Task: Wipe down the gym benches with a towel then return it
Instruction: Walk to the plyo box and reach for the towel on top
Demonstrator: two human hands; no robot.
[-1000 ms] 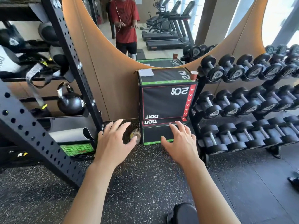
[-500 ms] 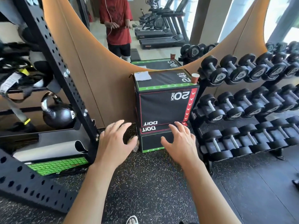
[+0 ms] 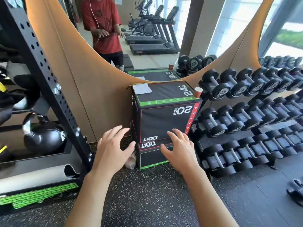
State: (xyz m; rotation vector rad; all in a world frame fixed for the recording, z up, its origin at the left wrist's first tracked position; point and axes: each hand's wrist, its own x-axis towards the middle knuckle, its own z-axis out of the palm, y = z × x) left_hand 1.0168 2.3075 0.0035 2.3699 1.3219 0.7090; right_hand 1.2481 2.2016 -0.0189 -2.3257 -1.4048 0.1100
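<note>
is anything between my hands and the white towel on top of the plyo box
Nothing visible blocks it. The white towel lies at the back left corner of the plyo box top; both the left hand and right hand hover open, lower, before its front face.

Your left hand (image 3: pixel 113 151) and your right hand (image 3: pixel 179 150) are both held out in front of you, palms down, fingers spread and holding nothing. Past your fingertips stands a big black box (image 3: pixel 164 115) on a flatter black box (image 3: pixel 154 155). A small white towel (image 3: pixel 142 88) lies flat on the top of the big box, at the back corner above your left hand. A paper cup (image 3: pixel 197 92) stands on the other corner, above your right hand. Beside your right hand is a rack of dumbbells (image 3: pixel 249 115). Beside your left hand a kettlebell (image 3: pixel 43 136) sits on a shelf.
</note>
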